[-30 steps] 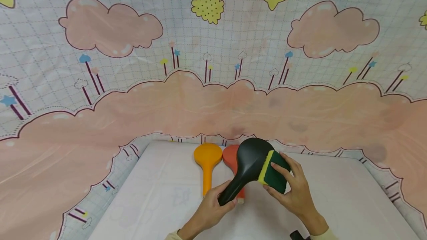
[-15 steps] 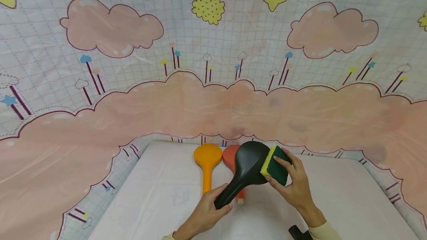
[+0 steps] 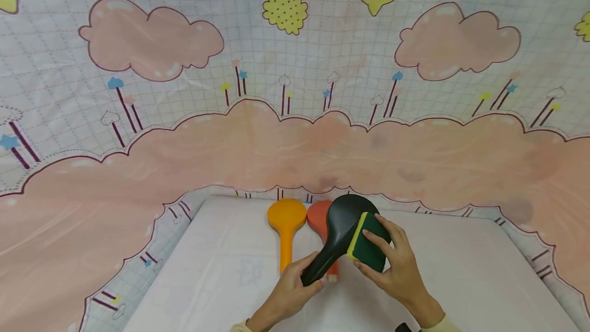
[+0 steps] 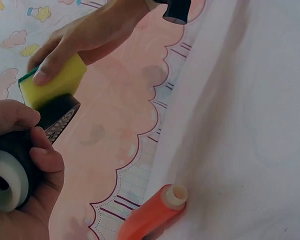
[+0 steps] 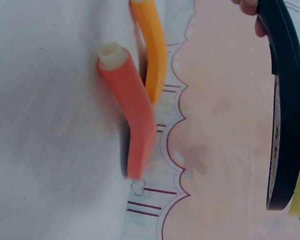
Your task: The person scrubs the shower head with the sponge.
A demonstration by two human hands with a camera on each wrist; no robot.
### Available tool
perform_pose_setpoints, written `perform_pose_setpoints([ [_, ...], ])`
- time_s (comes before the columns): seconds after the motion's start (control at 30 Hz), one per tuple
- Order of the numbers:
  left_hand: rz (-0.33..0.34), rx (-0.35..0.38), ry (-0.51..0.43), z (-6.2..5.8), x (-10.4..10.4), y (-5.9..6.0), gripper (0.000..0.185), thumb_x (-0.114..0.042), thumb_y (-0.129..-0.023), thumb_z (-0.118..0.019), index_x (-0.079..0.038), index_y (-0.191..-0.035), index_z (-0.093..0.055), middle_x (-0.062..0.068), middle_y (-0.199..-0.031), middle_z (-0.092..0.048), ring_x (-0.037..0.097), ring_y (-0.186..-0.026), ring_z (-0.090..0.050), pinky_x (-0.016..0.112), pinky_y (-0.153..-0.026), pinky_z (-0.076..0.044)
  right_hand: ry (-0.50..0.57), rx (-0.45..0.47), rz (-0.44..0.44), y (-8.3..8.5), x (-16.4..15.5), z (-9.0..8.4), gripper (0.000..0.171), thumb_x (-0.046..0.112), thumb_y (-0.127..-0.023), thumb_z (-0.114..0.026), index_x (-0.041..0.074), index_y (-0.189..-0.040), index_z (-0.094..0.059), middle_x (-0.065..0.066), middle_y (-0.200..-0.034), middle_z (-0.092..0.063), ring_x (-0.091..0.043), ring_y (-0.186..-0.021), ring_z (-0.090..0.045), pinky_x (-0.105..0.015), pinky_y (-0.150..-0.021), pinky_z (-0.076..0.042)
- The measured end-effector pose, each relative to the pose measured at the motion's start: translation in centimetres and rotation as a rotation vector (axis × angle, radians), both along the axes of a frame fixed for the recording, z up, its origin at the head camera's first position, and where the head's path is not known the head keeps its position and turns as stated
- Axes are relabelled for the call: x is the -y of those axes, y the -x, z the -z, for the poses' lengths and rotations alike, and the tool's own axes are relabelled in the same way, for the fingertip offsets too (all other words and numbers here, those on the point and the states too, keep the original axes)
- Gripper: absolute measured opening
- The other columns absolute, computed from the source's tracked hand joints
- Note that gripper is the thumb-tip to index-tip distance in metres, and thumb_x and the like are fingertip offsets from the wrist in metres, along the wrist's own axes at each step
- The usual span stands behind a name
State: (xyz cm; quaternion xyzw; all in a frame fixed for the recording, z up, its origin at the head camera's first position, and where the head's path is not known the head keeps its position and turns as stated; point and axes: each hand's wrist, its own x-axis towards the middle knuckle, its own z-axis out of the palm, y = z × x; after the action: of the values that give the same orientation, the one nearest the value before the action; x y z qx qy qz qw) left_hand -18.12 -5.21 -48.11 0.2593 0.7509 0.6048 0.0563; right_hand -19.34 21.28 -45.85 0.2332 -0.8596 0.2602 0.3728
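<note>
"Showerhead, the black one: where do you see it?"

"Up above the white table, in the person's left hand. The round head points up and away, and the handle slants back down into that hand."

"How is it gripped?"

"Fingers curl round the handle. From the left wrist, a pale ring shows at the handle's end, beside the fingers."

"And the right hand?"

"It pinches a sponge between thumb and fingers, yellow side touching the smooth back of the head, green side outward."

"Which way does the spray face look?"

"Towards the table, as far as the right wrist shows it."

"What lies below?"

"On the table, a red one, partly hidden by the black, its pale end poking out. Just left of it lies an orange one."

"And past the table?"

"Cloth printed with clouds and stars. By the right sleeve there's also a dark thing, mostly cut off; I can't tell what it is."
</note>
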Motion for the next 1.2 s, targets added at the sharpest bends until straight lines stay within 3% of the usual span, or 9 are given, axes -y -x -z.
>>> perform_pose_setpoints([
  [0.1, -0.003, 0.005, -0.001, 0.0, -0.1, 0.1, 0.045, -0.022, -0.092, -0.065, -0.022, -0.136, -0.056, 0.002, -0.108, -0.065, 0.012, -0.092, -0.056, 0.024, -0.078, -0.049, -0.017, 0.004, 0.0, -0.1, 0.0, -0.1, 0.064, 0.046, -0.067, -0.087, 0.024, -0.124, -0.067, -0.013, -0.144, -0.05, -0.028, -0.127, -0.045, -0.052, -0.084, -0.056],
  [0.2, 0.0, 0.003, -0.001, 0.0, 0.0, 0.1, 0.044, -0.023, -0.093, -0.065, -0.021, -0.137, -0.056, 0.008, -0.109, -0.065, 0.012, -0.093, -0.056, 0.024, -0.079, -0.049, -0.004, -0.001, -0.011, 0.0, -0.3, -0.2, 0.061, 0.051, -0.072, -0.082, 0.023, -0.124, -0.067, -0.014, -0.144, -0.05, -0.028, -0.126, -0.046, -0.03, -0.099, -0.051],
  [0.3, 0.009, -0.005, 0.002, -0.2, 0.1, 0.1, 0.042, -0.025, -0.094, -0.064, -0.021, -0.135, -0.058, 0.012, -0.107, -0.065, 0.011, -0.092, -0.055, 0.023, -0.079, -0.048, 0.012, -0.001, -0.022, 0.2, -0.6, -0.4, 0.061, 0.052, -0.074, -0.081, 0.022, -0.125, -0.067, -0.015, -0.144, -0.05, -0.028, -0.127, -0.046, -0.009, -0.106, -0.031],
  [0.4, 0.022, -0.035, 0.015, -0.3, 0.4, 0.0, 0.041, -0.025, -0.095, -0.064, -0.021, -0.135, -0.058, 0.013, -0.108, -0.065, 0.01, -0.092, -0.055, 0.023, -0.079, -0.048, 0.035, 0.002, -0.037, 0.5, -1.0, -0.6, 0.061, 0.045, -0.072, -0.084, 0.02, -0.125, -0.067, -0.016, -0.144, -0.05, -0.028, -0.126, -0.046, -0.005, -0.105, -0.024],
  [0.57, 0.026, -0.097, 0.069, -0.5, 1.0, -0.2, 0.048, -0.022, -0.094, -0.065, -0.014, -0.14, -0.054, 0.008, -0.119, -0.068, 0.009, -0.094, -0.056, 0.024, -0.087, -0.05, 0.054, 0.029, -0.029, 1.0, -1.5, -1.2, 0.066, 0.027, -0.063, -0.09, 0.017, -0.124, -0.067, -0.016, -0.144, -0.05, -0.028, -0.125, -0.047, -0.005, -0.102, -0.028],
  [0.67, 0.025, -0.127, 0.103, -0.4, 1.2, -0.3, 0.051, -0.02, -0.093, -0.065, -0.009, -0.141, -0.053, 0.008, -0.124, -0.067, 0.007, -0.095, -0.057, 0.024, -0.091, -0.051, 0.057, 0.042, -0.003, 1.4, -1.8, -1.5, 0.067, 0.02, -0.061, -0.091, 0.016, -0.123, -0.067, -0.016, -0.143, -0.051, -0.029, -0.122, -0.049, -0.018, -0.094, -0.048],
  [0.77, 0.033, -0.148, 0.125, -0.5, 1.4, -0.5, 0.052, -0.019, -0.092, -0.065, -0.005, -0.14, -0.052, 0.009, -0.126, -0.066, 0.006, -0.095, -0.058, 0.024, -0.091, -0.052, 0.07, 0.067, 0.013, 1.8, -2.2, -1.7, 0.065, 0.018, -0.062, -0.09, 0.016, -0.123, -0.067, -0.016, -0.142, -0.052, -0.031, -0.121, -0.051, -0.03, -0.085, -0.057],
  [0.93, 0.043, -0.162, 0.142, -0.5, 1.6, -0.7, 0.052, -0.02, -0.092, -0.065, -0.004, -0.14, -0.052, 0.009, -0.128, -0.065, 0.006, -0.098, -0.059, 0.024, -0.093, -0.051, 0.093, 0.117, 0.037, 2.5, -2.5, -2.0, 0.06, 0.019, -0.065, -0.088, 0.018, -0.122, -0.068, -0.013, -0.144, -0.052, -0.031, -0.124, -0.051, -0.023, -0.087, -0.052],
  [1.2, 0.036, -0.174, 0.151, -0.4, 1.5, -0.6, 0.052, -0.019, -0.092, -0.066, -0.004, -0.14, -0.053, 0.009, -0.128, -0.065, 0.007, -0.099, -0.059, 0.024, -0.095, -0.051, 0.061, 0.118, 0.037, 2.4, -1.8, -1.9, 0.062, 0.021, -0.063, -0.09, 0.016, -0.121, -0.067, -0.016, -0.144, -0.05, -0.034, -0.125, -0.048, -0.056, -0.081, -0.056],
])
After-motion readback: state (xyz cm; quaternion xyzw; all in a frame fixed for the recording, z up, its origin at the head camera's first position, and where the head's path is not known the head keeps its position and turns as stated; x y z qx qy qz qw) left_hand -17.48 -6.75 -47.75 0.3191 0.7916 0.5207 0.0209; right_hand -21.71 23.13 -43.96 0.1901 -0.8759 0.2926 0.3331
